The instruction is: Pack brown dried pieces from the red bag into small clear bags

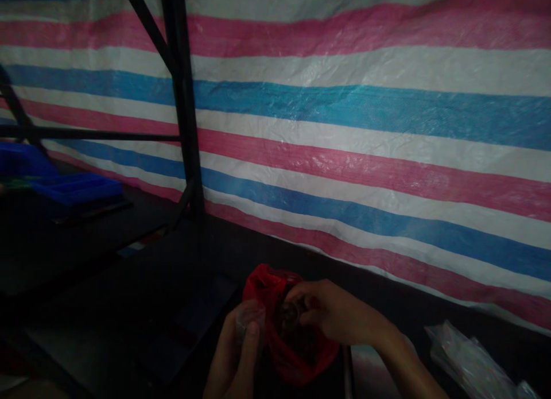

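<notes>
A red plastic bag (297, 364) stands with its mouth wide on the dark table, holding a mass of small dark pieces too dim to name. My left hand (241, 347) is closed around a small clear plastic cup (249, 314), just left of the bag's mouth. Over the bag's opening, my right hand (331, 310) has its fingers bent together at the contents. Between those fingertips something small and round seems to be pinched, but the dark hides what it is.
A clear plastic bag (469, 359) lies on the right. Blue trays (81, 189) rest on a dark table at the left. A black metal frame post (183, 100) rises before a striped tarpaulin (344, 106). Left of the bag lies a dark flat object (193, 324).
</notes>
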`<state>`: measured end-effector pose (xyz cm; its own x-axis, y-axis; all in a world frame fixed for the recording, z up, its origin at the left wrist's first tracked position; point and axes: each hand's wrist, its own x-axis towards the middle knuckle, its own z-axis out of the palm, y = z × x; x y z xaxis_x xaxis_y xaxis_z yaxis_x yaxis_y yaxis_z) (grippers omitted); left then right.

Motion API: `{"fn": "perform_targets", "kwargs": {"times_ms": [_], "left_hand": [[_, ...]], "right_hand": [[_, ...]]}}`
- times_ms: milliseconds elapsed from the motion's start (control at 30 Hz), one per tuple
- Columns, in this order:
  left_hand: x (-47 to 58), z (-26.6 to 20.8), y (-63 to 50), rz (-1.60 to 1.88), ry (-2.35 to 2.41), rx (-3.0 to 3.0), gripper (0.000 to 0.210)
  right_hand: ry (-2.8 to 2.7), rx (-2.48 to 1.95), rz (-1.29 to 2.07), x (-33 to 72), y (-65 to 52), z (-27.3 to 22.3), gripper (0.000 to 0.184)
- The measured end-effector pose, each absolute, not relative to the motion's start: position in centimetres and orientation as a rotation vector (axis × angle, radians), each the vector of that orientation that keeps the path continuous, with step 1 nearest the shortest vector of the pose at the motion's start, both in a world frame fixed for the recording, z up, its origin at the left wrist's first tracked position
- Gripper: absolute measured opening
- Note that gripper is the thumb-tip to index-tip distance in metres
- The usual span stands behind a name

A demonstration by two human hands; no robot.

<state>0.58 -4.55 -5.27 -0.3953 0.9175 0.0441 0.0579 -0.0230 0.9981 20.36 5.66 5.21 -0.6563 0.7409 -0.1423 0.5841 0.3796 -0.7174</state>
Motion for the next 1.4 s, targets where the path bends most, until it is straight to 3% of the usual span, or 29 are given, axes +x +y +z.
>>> {"fn": "perform_targets", "kwargs": {"times_ms": [300, 633, 800, 933, 1067, 1400], "left_hand": [[1.3, -5.0, -3.5, 1.509, 1.441, 1.274, 0.05], [1.4, -6.0, -3.1, 1.453, 1.431, 1.263, 0.058], [1.4, -5.6, -2.8, 1.52, 1.431, 1.254, 0.056], [1.2, -5.5, -2.9, 1.572, 1.445, 1.284, 0.051], [0.9, -5.3, -3.2, 1.578, 1.51, 1.291, 0.049], [2.9, -5.1, -4.1, 1.658, 1.65, 1.225, 0.05]], "right_hand": [[-2.191, -0.974, 1.224, 20.9, 4.2, 8.8, 0.03], [-2.578, -0.954, 0.575, 18.6, 1.9, 8.8, 0.048], [-2.585, -0.969, 0.534, 18.6, 2.0, 9.1, 0.048], [-2.515, -1.038, 0.504, 19.5, 2.2, 9.8, 0.038], [-2.607, -1.261, 0.505, 20.0, 2.9, 8.7, 0.027], [-2.706, -1.371, 0.315, 18.5, 4.7, 4.9, 0.045]]}}
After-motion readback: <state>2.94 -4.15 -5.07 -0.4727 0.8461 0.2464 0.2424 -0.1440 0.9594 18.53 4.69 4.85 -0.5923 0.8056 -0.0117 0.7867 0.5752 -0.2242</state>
